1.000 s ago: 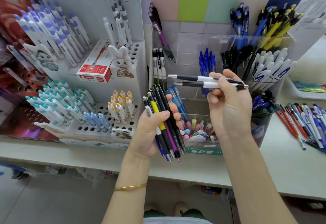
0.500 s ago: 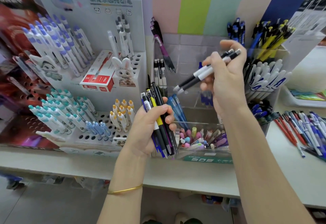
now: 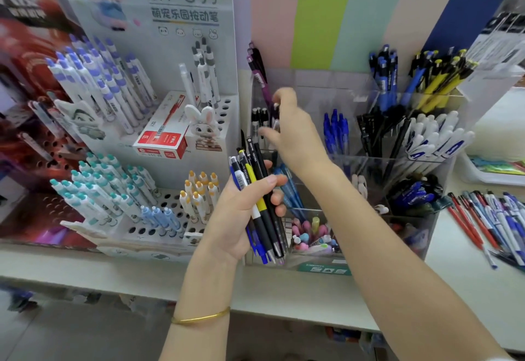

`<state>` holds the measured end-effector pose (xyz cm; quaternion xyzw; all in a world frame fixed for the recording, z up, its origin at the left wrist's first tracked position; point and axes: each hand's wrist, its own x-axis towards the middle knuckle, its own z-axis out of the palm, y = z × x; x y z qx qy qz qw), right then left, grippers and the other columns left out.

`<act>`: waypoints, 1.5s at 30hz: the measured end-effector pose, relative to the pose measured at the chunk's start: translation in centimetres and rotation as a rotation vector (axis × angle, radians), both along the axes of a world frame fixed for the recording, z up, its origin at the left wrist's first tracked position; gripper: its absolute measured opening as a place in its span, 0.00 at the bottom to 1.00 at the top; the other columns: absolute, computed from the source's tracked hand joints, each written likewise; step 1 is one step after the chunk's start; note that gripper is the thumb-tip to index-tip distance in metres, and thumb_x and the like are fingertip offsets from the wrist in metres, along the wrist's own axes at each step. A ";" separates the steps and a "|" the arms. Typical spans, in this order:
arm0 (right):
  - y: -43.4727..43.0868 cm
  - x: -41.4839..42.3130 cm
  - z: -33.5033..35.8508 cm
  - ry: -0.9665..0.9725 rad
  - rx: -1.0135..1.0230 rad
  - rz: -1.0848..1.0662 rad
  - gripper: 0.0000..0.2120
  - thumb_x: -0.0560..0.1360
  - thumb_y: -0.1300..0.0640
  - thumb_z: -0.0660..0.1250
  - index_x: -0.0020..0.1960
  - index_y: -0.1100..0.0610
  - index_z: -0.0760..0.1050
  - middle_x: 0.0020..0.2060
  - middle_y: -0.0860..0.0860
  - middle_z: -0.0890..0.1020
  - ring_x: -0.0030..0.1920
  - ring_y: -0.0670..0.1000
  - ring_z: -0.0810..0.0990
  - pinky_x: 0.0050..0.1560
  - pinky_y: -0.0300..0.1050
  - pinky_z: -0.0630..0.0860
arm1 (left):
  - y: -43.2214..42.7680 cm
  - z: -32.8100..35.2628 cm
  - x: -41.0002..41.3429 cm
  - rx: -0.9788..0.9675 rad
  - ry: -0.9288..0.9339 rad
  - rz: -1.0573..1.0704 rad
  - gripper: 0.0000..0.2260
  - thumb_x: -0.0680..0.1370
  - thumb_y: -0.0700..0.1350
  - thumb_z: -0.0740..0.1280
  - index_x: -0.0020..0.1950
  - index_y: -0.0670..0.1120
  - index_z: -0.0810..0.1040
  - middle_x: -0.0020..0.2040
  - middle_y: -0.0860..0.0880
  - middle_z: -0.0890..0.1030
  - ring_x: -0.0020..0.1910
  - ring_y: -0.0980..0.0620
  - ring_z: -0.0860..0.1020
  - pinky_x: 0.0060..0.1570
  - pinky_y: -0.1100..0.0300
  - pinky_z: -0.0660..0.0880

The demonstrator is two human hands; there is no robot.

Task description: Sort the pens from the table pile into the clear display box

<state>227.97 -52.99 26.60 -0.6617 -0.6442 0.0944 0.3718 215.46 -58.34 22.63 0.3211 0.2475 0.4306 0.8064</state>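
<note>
Black, yellow and blue barrels: a mixed bundle of pens (image 3: pixel 262 204), tips down, leaning slightly, gripped in the left hand (image 3: pixel 238 215) at 6 o'clock of centre. At 12 o'clock from the bundle, the right hand (image 3: pixel 289 130) is inside the left compartment of the clear display box (image 3: pixel 366 161), beside standing black-and-white pens (image 3: pixel 260 119). Blur: cannot tell whether it holds or has released anything.

Step, likely: slotting pens by type. Next calls for drawing one matching kind from the bundle. Table pile (image 3: pixel 494 218) at 3 o'clock, loose, unsorted.
</note>
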 end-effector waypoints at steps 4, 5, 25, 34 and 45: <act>-1.0 0.4 -0.1 0.009 -0.028 -0.018 0.22 0.76 0.55 0.68 0.66 0.59 0.64 0.57 0.55 0.76 0.54 0.52 0.74 0.50 0.43 0.69 | -0.4 -0.3 -0.2 -0.001 -0.029 -0.050 0.16 0.72 0.36 0.66 0.59 0.42 0.72 0.36 0.46 0.77 0.31 0.53 0.73 0.29 0.60 0.73; -1.6 0.6 0.2 0.008 0.030 -0.064 0.19 0.77 0.56 0.67 0.64 0.59 0.66 0.55 0.54 0.76 0.51 0.50 0.74 0.48 0.41 0.67 | -0.5 -0.4 -0.3 0.003 -0.037 -0.066 0.15 0.72 0.35 0.66 0.59 0.42 0.72 0.36 0.46 0.77 0.31 0.54 0.73 0.30 0.60 0.73; -9.0 2.3 -1.2 0.940 -0.299 -0.089 0.09 0.79 0.66 0.54 0.49 0.60 0.72 0.31 0.52 0.76 0.24 0.46 0.71 0.20 0.36 0.68 | -2.8 -1.3 0.5 -0.061 0.153 -0.217 0.05 0.78 0.33 0.63 0.51 0.38 0.78 0.39 0.42 0.82 0.31 0.49 0.80 0.32 0.58 0.80; -10.4 3.3 -0.9 0.666 -0.350 0.005 0.13 0.72 0.52 0.73 0.41 0.59 0.73 0.24 0.48 0.74 0.21 0.46 0.71 0.25 0.41 0.73 | -2.9 -1.3 1.7 -0.037 0.125 -0.251 0.13 0.70 0.35 0.64 0.54 0.38 0.75 0.41 0.42 0.82 0.31 0.49 0.78 0.34 0.57 0.78; -9.9 2.6 -1.5 0.628 -0.062 -0.203 0.13 0.81 0.56 0.56 0.40 0.58 0.71 0.30 0.48 0.77 0.32 0.45 0.75 0.39 0.41 0.73 | -3.2 -0.7 1.4 -0.154 0.050 -0.298 0.15 0.69 0.29 0.65 0.54 0.38 0.75 0.44 0.41 0.85 0.41 0.44 0.85 0.33 0.53 0.81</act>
